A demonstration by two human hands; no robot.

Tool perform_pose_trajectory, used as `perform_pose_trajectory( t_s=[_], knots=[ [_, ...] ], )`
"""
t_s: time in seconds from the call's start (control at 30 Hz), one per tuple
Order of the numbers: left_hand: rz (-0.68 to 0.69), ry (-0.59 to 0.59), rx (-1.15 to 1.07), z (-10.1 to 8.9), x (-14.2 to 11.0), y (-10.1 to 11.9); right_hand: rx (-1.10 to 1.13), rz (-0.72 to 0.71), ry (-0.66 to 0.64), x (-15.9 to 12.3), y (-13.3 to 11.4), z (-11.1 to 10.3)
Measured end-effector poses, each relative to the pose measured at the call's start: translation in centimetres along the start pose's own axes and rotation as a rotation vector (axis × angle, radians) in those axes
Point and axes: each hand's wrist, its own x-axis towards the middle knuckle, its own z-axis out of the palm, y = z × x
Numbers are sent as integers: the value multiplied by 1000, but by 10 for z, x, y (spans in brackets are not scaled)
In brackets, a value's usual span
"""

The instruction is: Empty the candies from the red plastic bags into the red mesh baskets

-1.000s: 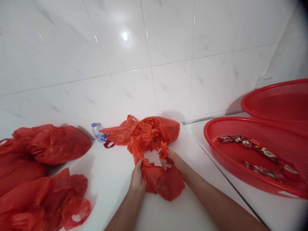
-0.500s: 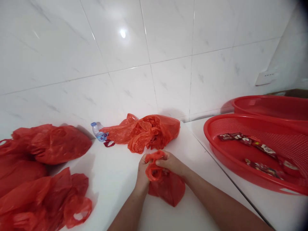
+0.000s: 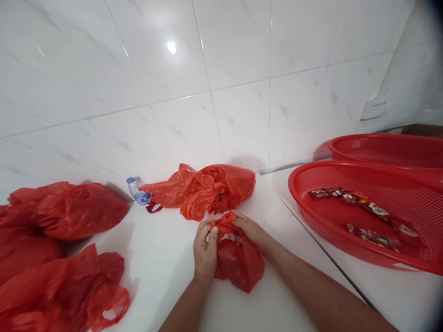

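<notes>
A small red plastic bag [image 3: 240,265] is between my hands, its lower part bulging over the white table [image 3: 166,258]. My left hand [image 3: 206,249] pinches the bag's handle at the top left, thumb against the fingers. On the other side, my right hand [image 3: 249,233] is closed on the gathered top; some of its fingers are hidden behind the plastic. Just beyond my hands lies a crumpled heap of red plastic bags [image 3: 211,189]. What is inside the small bag cannot be made out.
Filled red bags [image 3: 83,210] crowd the left side. A clear bottle [image 3: 138,191] with a blue cap leans near the tiled wall [image 3: 238,120]. At right, a red perforated basket [image 3: 328,226] holds several wrapped packets [image 3: 374,210]; another red basket [image 3: 384,150] stands behind.
The bag's handle loop has been pulled up, and my left thumb now grips it at the left. My right thumb has gone behind the plastic. The view has shifted slightly.
</notes>
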Motion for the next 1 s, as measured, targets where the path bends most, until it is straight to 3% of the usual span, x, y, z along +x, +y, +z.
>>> perform_pose_trajectory(
  t_s=[0.1, 0.2, 0.47, 0.63, 0.73, 0.9, 1.0],
  knots=[
    [-232, 16, -182, -1, 3, -5, 82, 36, -125, -6, -10, 3],
    [-360, -43, -377, 1, 3, -8, 74, 41, -184, -9, -15, 2],
    [-472, 9, -643, 4, 1, -8, 98, 71, -219, -7, -10, -2],
    [-481, 36, -619, 1, 2, -9, -137, -59, -166, -6, -9, -4],
    [-463, 41, -527, 1, 2, -6, -383, -137, -41, -2, -3, -7],
    [-339, -16, -253, 9, -6, 5, -933, -227, 371, 4, 6, -8],
    [-226, -114, -135, 15, -14, 13, -1022, -292, 433, 4, 9, -8]
  ],
)
